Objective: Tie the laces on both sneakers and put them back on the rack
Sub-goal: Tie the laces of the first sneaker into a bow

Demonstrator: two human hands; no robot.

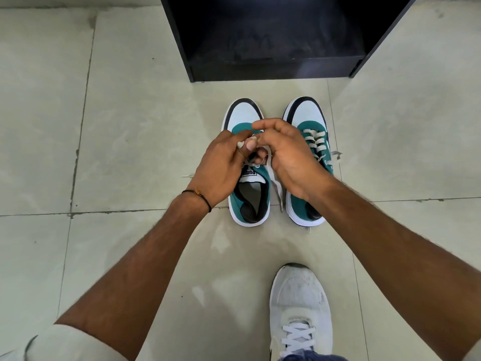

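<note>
A pale tiled floor fills the view, and a black rack stands open at the far end, its top cut off by the frame and its inside too dark to read. Just in front of it two teal-and-white sneakers sit side by side on the tiles, close but apart, long axes running away from the person, white toe caps pointing at the rack and heels toward the camera. The left sneaker has its middle hidden under both hands; only its toe cap, tongue label and dark heel opening show. The right sneaker has its heel half covered by the right forearm, and its white laces lie crossed but loose, one end trailing off the outer side onto the floor. At the near edge a white shoe on the person's foot is cut off by the frame. The left hand, a dark thread bracelet at its wrist, and the right hand meet above the left sneaker's lacing, fingers curled and pinching short stretches of its white lace between thumb and fingertips; the knot itself is hidden, and one lace end hangs down between the two sneakers
</note>
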